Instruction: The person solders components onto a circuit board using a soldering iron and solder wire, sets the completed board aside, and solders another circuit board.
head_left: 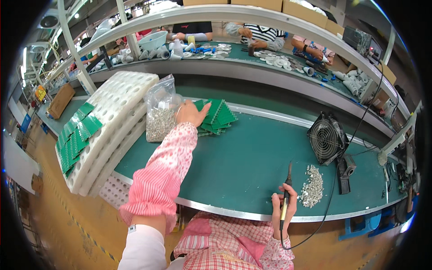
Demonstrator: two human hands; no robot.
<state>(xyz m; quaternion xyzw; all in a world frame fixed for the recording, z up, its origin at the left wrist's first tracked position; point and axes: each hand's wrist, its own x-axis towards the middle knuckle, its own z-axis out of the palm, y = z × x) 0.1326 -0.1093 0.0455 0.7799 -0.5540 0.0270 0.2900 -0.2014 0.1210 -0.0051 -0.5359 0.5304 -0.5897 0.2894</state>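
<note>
Right grip [291,204] is holding slim black-and-gold soldering iron [288,181]; left grip [191,114] is meeting piled flat green circuit boards [221,118], hold unclear.

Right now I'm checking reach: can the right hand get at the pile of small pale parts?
Probably yes: the pile lies close beside the right hand, with nothing visible between them, though the soldering iron in its grip could hinder picking up.

Yellow warning sign [40,93], far left; white tag [132,228] on left sleeve [143,249], marking illegible.
</note>
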